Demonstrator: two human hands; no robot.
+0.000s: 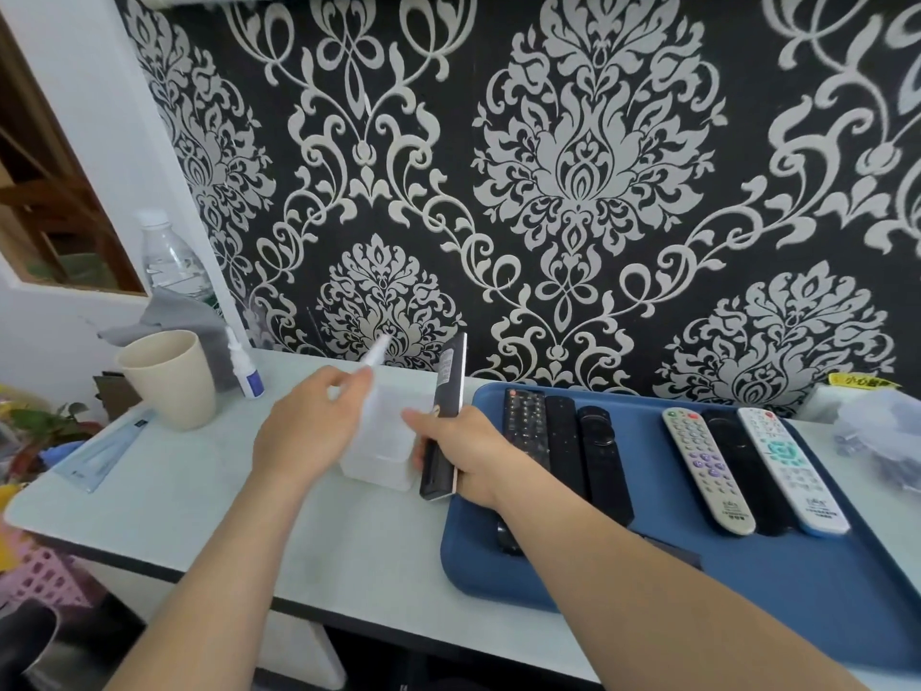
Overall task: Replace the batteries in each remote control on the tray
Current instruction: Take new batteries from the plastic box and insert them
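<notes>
the right hand [466, 448], low centre of frame, clamps a black remote [445, 426] upright just left of the tray [498, 581]; the left hand [306, 426] pinches a white battery [375, 352]. the remote looks light, rigid, best gripped by its edges.

Both hands [304, 431] [466, 453] closed (forearms extended)

I have one view only, from the head camera, looking forward and down across the pale table [199, 496] toward the patterned wall [573, 167]. It sits close: both forearms reach in from the bottom edge, and the blue tray [747, 591] runs off to the right.
</notes>
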